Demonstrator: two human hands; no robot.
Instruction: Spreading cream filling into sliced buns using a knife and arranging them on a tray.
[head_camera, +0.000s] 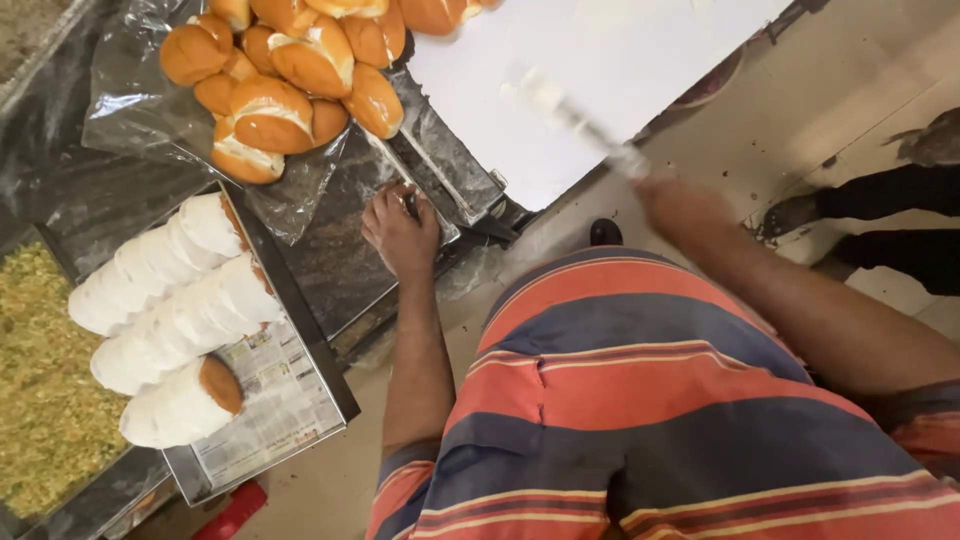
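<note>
The left hand (402, 232) rests flat, fingers together and pointing away from the person, on the dark speckled counter (330, 265), its fingertips at the edge of a metal tray (455, 175) that lies partly under a white board (600, 70). This grip holds nothing; the palm simply presses down.

The right hand (672, 205) is blurred by motion, so its fingers are hard to make out, but it appears to be closed around the handle of a long knife (572, 118) whose pale blade stretches up and to the left over the white board. The blade is smeared as well, and its edge cannot be told clearly.

Just beyond the left hand, a heap of split golden buns (290, 75) with white filling sits on a clear plastic sheet (140, 110). To the left of that hand, well apart from it, a second tray lined with newspaper (275, 400) carries three rows of white bread slices (170, 320) stacked on edge, with brown crusts at the ends. At the far left a container of fine yellow-green shreds (40, 390) shows.

The person wears a shirt (640, 400) striped orange and blue. At the right edge another person's dark-clad leg and foot (880, 215) stand on the pale floor (800, 120).
</note>
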